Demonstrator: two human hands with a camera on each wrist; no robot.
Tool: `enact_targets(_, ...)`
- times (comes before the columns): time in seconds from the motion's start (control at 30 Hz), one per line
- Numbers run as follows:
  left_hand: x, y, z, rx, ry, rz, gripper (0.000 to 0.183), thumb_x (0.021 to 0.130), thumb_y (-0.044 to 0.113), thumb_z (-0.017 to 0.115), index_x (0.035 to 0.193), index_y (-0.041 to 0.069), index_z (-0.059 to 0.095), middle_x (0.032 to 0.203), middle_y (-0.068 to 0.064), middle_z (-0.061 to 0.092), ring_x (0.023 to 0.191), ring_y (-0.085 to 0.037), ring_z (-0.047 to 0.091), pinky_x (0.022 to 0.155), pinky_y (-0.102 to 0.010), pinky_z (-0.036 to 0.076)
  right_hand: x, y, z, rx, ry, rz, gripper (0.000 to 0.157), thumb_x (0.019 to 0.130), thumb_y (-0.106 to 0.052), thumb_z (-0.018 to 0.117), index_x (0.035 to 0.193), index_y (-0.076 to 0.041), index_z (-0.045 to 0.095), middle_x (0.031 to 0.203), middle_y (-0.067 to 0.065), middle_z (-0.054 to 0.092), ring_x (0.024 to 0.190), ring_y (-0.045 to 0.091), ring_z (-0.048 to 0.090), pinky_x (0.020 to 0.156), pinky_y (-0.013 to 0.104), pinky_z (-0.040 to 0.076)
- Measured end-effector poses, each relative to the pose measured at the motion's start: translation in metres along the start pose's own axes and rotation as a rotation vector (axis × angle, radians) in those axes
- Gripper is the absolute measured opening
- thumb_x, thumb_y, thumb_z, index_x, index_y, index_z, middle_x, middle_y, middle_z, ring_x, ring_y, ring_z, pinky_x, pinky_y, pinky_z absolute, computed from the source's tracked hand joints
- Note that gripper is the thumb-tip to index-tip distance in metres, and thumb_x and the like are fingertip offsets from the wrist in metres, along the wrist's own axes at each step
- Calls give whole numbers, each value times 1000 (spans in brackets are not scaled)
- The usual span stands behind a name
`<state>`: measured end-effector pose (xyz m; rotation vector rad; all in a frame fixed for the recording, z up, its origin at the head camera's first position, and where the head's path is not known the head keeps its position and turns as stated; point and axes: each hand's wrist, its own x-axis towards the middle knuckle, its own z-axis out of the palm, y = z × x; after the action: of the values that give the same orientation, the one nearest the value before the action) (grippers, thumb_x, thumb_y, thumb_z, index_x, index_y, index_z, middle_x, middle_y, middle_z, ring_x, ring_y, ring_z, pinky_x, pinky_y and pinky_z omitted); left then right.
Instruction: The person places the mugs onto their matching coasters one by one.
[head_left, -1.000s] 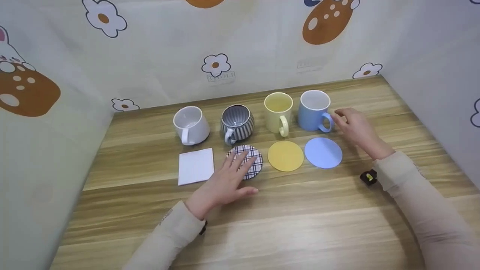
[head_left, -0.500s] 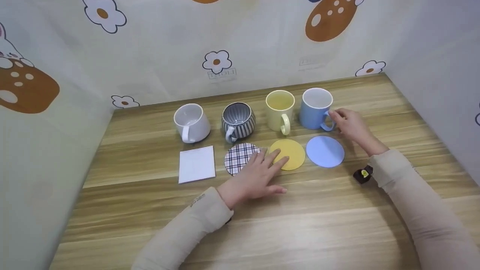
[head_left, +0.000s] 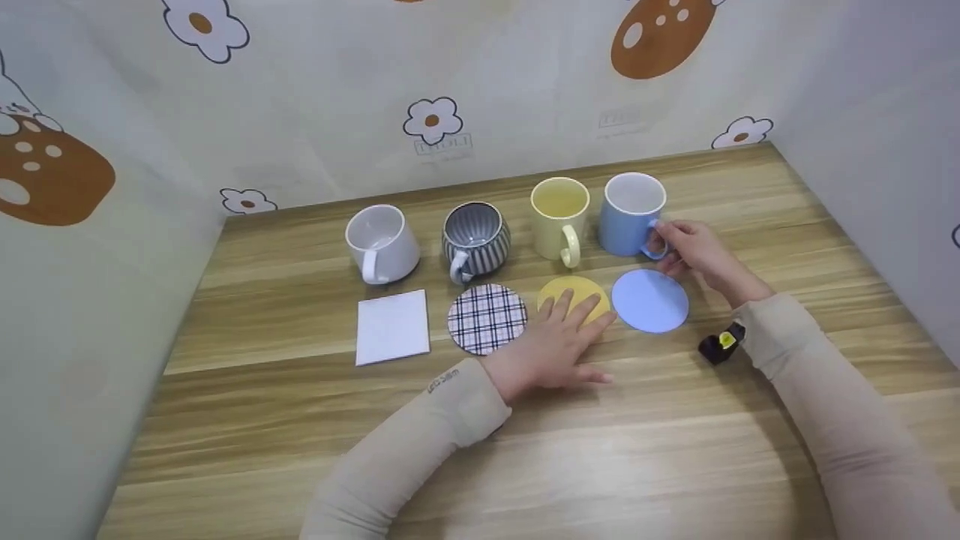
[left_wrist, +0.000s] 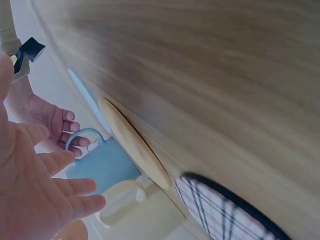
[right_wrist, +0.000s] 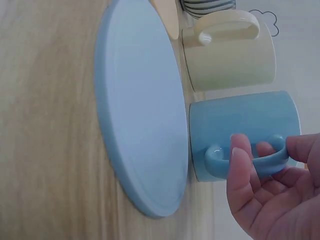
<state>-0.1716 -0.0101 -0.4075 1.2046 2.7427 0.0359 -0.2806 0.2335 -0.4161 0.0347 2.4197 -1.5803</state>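
My right hand (head_left: 699,253) has its thumb on the handle of the blue mug (head_left: 628,217), with fingers curled about the loop, as the right wrist view shows. The mug stands upright on the table behind a round light-blue coaster (head_left: 649,301). My left hand (head_left: 556,346) is spread palm down over the round yellow coaster (head_left: 564,288), hiding its front part. In the left wrist view a gap shows between those fingers (left_wrist: 75,187) and the yellow coaster (left_wrist: 132,142). Left of this hand lies a round plaid coaster (head_left: 486,319).
A pale yellow mug (head_left: 551,234) stands beside the blue one. Further left come a striped grey mug (head_left: 491,251) and a white mug (head_left: 397,251), with a square white coaster (head_left: 392,328) in front. Patterned cloth (head_left: 330,105) walls in the wooden table (head_left: 247,420).
My left hand has slid right from over the plaid coaster to over the yellow one. My right hand has moved from beside the blue mug onto its handle. Mugs and coasters keep their places.
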Motion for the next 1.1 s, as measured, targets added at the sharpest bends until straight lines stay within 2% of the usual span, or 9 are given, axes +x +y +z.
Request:
enact_targets(0.13, 9, 4, 2, 10, -20, 1, 80, 72, 68, 29, 135, 22, 9, 139, -7, 7, 122, -38, 6, 97, -48, 13, 1, 3, -1, 54, -53, 6, 47, 83, -46, 37, 93, -2, 49, 82, 3, 52, 58, 9, 55, 53, 28, 48)
enact_targets(0.23, 15, 6, 2, 19, -46, -3, 81, 71, 69, 27, 135, 23, 7, 139, -7, 5, 123, -37, 5, 97, -48, 12, -2, 0, 0, 67, -58, -7, 45, 86, -41, 35, 93, 1, 48, 83, 5, 50, 60, 11, 55, 54, 28, 48)
enact_targets(0.63, 36, 14, 6, 76, -117, -12, 80, 71, 69, 29, 134, 23, 9, 139, -6, 5, 123, -36, 7, 97, -47, 13, -2, 0, 0, 150, -101, 19, 38, 86, -39, 36, 87, -2, 48, 78, 4, 57, 60, 12, 56, 54, 29, 48)
enact_targets(0.8, 44, 16, 7, 107, -170, -29, 81, 71, 70, 26, 135, 25, 6, 140, -5, 2, 124, -34, 5, 98, -47, 11, -2, -1, -1, 143, -120, 25, 38, 87, -39, 35, 86, -3, 48, 78, 5, 57, 61, 12, 56, 56, 29, 48)
enact_targets(1.1, 54, 20, 6, 147, -213, -49, 81, 70, 71, 25, 134, 26, 5, 140, -3, 1, 124, -34, 6, 98, -47, 11, -1, -3, -4, 122, -137, 54, 38, 86, -41, 35, 85, -5, 48, 77, 2, 58, 62, 13, 57, 58, 30, 48)
